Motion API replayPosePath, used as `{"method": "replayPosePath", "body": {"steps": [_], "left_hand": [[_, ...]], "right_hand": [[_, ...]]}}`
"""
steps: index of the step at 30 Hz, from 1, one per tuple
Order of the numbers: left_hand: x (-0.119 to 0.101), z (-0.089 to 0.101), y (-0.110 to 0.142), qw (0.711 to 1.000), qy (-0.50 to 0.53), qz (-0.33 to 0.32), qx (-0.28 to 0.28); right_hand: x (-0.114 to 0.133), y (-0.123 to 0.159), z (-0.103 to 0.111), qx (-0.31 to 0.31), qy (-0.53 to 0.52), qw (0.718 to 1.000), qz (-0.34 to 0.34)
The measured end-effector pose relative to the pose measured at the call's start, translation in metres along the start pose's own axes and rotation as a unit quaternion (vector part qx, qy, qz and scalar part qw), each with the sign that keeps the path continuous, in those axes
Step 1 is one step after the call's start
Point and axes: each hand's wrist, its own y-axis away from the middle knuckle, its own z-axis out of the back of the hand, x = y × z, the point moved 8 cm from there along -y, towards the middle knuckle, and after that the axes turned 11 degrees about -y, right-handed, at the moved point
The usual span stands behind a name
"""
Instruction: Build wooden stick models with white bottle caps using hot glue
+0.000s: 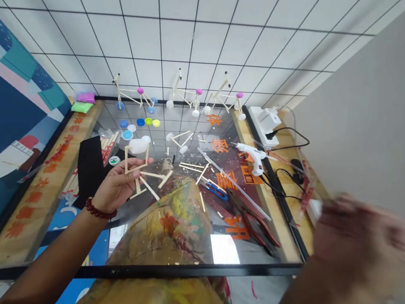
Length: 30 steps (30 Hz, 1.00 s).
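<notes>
Head view: pale stick frame [154,175], one, above a glossy table [206,145], left of centre.
Left hand [120,184]: I see thumb and fingers pinching the frame. Right hand [365,234]: apart at far right, blurred; I cannot tell its finger state. Also listed: white glue gun [255,155], blue cutter [216,190], pliers [251,218], right of the frame; three stick models [198,92], far edge.
</notes>
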Motion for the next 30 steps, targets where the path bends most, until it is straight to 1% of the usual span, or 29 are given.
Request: {"method": "replayPosePath", "body": {"steps": [1,2,4,6,7,9,11,12,13,14,15,16,18,19,21,23,24,25,26,27,28,29,30], "left_hand": [[0.000,-0.011,0.001,0.999,0.001,0.009,0.031],[0.000,-0.021,0.002,0.998,0.003,0.016,0.057],[0.000,-0.041,0.006,0.995,0.005,0.023,0.097],[0.000,-0.055,0.010,0.993,0.004,0.025,0.115],[0.001,-0.060,0.011,0.993,0.002,0.026,0.119],[0.003,-0.064,0.013,0.993,0.001,0.030,0.117],[0.008,-0.064,0.015,0.993,0.005,0.035,0.115],[0.010,-0.064,0.016,0.993,0.006,0.039,0.116],[0.011,-0.063,0.017,0.993,0.005,0.040,0.115],[0.012,-0.062,0.018,0.993,0.003,0.042,0.114],[0.013,-0.061,0.019,0.993,0.000,0.043,0.113],[0.013,-0.059,0.019,0.993,-0.002,0.045,0.109],[0.013,-0.053,0.018,0.995,0.005,0.042,0.093],[0.012,-0.048,0.017,0.996,0.013,0.040,0.081],[0.011,-0.037,0.013,0.997,0.044,0.036,0.048],[0.010,-0.026,0.007,0.994,0.096,0.046,0.014],[0.010,-0.022,0.004,0.990,0.127,0.055,0.000],[0.009,-0.018,0.001,0.985,0.157,0.065,-0.013],[0.009,-0.016,-0.003,0.980,0.183,0.074,-0.025],[0.008,-0.015,-0.007,0.975,0.203,0.082,-0.034],[0.007,-0.015,-0.010,0.972,0.216,0.087,-0.041],[0.006,-0.016,-0.014,0.969,0.225,0.091,-0.044],[0.004,-0.018,-0.017,0.968,0.230,0.093,-0.043]], "right_hand": [[-0.007,0.008,-0.029,0.073,0.021,0.997,-0.015],[-0.020,0.020,-0.059,0.150,0.043,0.986,-0.056],[-0.045,0.047,-0.114,0.274,0.073,0.951,-0.124],[-0.063,0.073,-0.157,0.365,0.058,0.913,-0.172],[-0.070,0.085,-0.173,0.402,0.047,0.893,-0.196],[-0.080,0.105,-0.196,0.470,0.038,0.852,-0.227],[-0.085,0.123,-0.209,0.539,0.041,0.809,-0.233],[-0.087,0.128,-0.212,0.560,0.044,0.794,-0.232],[-0.089,0.130,-0.213,0.564,0.043,0.792,-0.232],[-0.092,0.126,-0.212,0.549,0.038,0.801,-0.237],[-0.094,0.118,-0.208,0.513,0.025,0.822,-0.246],[-0.096,0.106,-0.200,0.460,0.005,0.851,-0.253],[-0.092,0.076,-0.177,0.344,-0.048,0.902,-0.256],[-0.086,0.059,-0.162,0.292,-0.078,0.921,-0.246],[-0.067,0.031,-0.126,0.216,-0.122,0.940,-0.233],[-0.038,0.007,-0.081,0.155,-0.134,0.961,-0.187],[-0.020,-0.001,-0.059,0.134,-0.122,0.973,-0.145],[-0.004,-0.005,-0.040,0.135,-0.082,0.981,-0.116],[0.009,-0.005,-0.028,0.166,-0.026,0.981,-0.096],[0.013,0.002,-0.022,0.226,0.052,0.967,-0.109],[0.012,0.015,-0.022,0.322,0.112,0.930,-0.140],[0.004,0.042,-0.028,0.473,0.165,0.842,-0.200],[-0.001,0.061,-0.027,0.546,0.197,0.779,-0.237]]}}
